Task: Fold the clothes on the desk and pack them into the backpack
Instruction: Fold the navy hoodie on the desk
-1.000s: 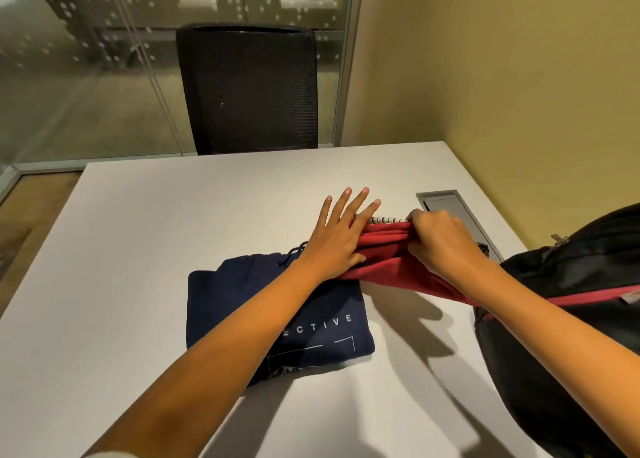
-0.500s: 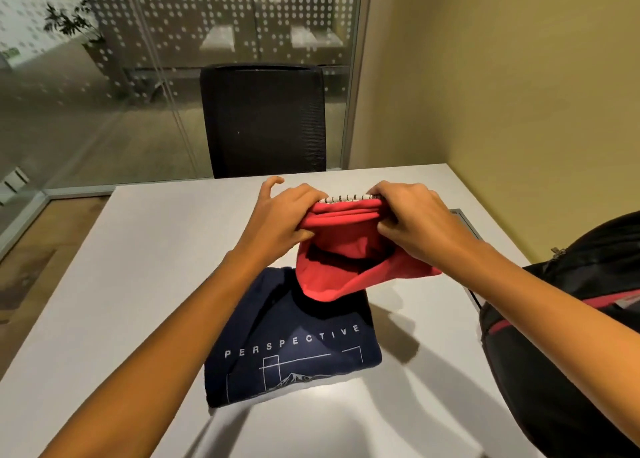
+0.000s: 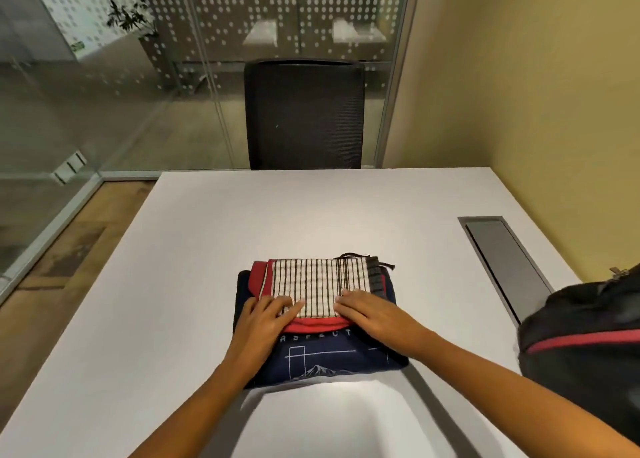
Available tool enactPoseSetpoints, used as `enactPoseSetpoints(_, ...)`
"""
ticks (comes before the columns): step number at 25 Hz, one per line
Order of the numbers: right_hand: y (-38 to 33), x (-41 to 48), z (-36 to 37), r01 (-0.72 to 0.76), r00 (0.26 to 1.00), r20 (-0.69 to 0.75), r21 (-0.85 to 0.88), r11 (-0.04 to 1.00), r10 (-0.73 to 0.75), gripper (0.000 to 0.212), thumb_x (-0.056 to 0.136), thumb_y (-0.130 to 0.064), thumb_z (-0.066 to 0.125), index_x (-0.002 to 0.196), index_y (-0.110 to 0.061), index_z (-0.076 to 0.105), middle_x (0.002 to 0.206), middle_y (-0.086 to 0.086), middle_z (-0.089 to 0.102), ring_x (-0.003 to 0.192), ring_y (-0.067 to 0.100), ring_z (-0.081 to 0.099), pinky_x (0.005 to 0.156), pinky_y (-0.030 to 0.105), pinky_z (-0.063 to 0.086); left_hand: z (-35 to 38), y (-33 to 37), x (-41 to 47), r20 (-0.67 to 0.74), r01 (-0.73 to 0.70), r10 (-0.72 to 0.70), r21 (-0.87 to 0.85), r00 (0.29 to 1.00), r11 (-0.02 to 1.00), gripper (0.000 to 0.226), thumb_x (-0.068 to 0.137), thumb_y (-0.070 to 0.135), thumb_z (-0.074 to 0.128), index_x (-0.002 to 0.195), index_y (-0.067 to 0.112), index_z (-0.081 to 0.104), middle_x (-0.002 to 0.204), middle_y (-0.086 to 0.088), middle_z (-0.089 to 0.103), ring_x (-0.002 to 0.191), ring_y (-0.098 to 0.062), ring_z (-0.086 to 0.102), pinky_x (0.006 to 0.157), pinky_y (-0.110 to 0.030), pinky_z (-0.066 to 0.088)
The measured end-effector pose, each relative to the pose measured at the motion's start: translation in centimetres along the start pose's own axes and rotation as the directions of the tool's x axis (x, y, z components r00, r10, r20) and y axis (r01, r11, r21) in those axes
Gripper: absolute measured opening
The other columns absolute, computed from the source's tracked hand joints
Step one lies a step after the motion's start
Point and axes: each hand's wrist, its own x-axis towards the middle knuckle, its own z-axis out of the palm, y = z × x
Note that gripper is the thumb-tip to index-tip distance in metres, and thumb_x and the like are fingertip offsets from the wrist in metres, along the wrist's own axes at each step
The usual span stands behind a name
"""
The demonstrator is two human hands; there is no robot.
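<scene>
Folded red garment point(image 3: 317, 286), striped white panel up, stacked on a folded navy printed top point(image 3: 329, 359) near the middle of the white desk point(image 3: 173, 284). Left hand point(image 3: 266, 322) laid flat on the stack's 7 o'clock corner, fingers straight, gripping nothing. Right hand point(image 3: 375, 315) likewise flat at 5 o'clock, fingers extended onto the striped panel's near edge. Black backpack point(image 3: 581, 353) with red trim at 3 o'clock of the stack, well apart. Grey cable hatch point(image 3: 502, 260) at 2 o'clock; black mesh chair point(image 3: 304, 111) at 12.
</scene>
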Motion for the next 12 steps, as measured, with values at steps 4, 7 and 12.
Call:
enactPoseSetpoints(4,0.2,-2.1,1.7,-0.046,0.997,-0.067,0.046,0.998,0.049,0.039,0.099,-0.017,0.049,0.138,-0.01,0.05,0.143,0.007,0.049,0.138,0.02,0.039,0.118,0.038,0.025,1.4,1.5,-2.2,0.058,0.128,-0.122,-0.11,0.991,0.986,0.067,0.072,0.021,0.065,0.137,0.027,0.052,0.13,0.002,0.053,0.116,-0.022,0.048,0.101,-0.041,0.036)
enactPoseSetpoints(7,-1.0,-1.2,1.1,-0.245,0.913,-0.257,0.277,0.929,0.318,0.036,0.098,-0.029,0.05,0.128,-0.011,0.056,0.135,0.002,0.054,0.131,0.015,0.044,0.115,0.041,0.031,1.1,1.4,-1.3,0.001,0.3,-0.314,-0.295,0.949,0.907,0.053,0.084,0.03,0.044,0.136,0.025,0.052,0.136,0.004,0.051,0.124,-0.019,0.044,0.105,-0.037,0.028)
enactPoseSetpoints(12,-0.5,2.1,1.2,-0.642,0.497,-0.052,0.649,0.408,0.866,0.057,0.098,-0.025,0.054,0.145,-0.004,0.03,0.142,0.011,0.037,0.13,0.02,0.037,0.105,0.023,0.029,1.7,0.3,2.3,0.114,0.696,-0.707,-0.34,0.698,0.632,0.052,0.097,0.033,0.049,0.144,0.011,0.039,0.146,-0.009,0.042,0.129,-0.026,0.044,0.112,-0.045,0.024)
